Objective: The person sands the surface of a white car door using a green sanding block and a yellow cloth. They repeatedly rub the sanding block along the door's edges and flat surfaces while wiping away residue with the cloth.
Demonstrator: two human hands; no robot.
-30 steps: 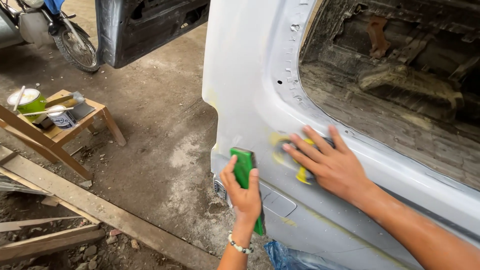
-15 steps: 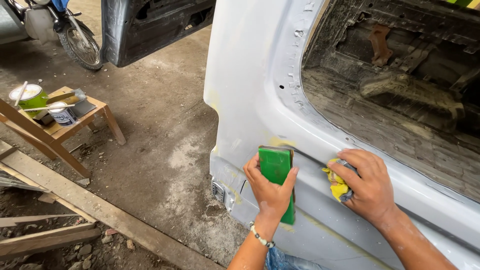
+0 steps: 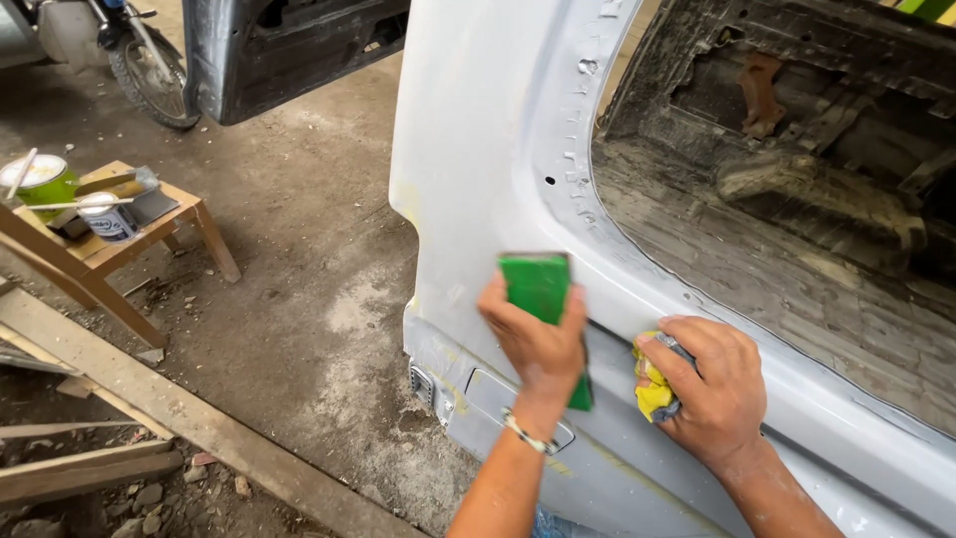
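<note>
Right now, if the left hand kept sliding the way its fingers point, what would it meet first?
The left hand with the green block points up the white car panel; the ridged door-frame edge probably comes first, though depth is unclear.

Green sanding block [image 3: 538,287], plain and unpatterned, under the left hand [image 3: 533,339]; a silver-toned bracelet [image 3: 528,434] bands that wrist. At 3 o'clock of the block, a yellow rag [image 3: 652,389] with a grey patch, bunched in the right hand [image 3: 712,394]. Vehicle body panel [image 3: 478,149]: white-grey primer with faint yellow smears at 6 o'clock. Stripped cabin floor [image 3: 777,249]: dark brown, rust-mottled. Small wooden stool [image 3: 149,239] at 9 o'clock: pale tan, bearing a green-sided can [image 3: 42,181] with cream contents and a white tin [image 3: 108,217]. Concrete ground [image 3: 299,249]: grey, blotched with paler dust.
</note>
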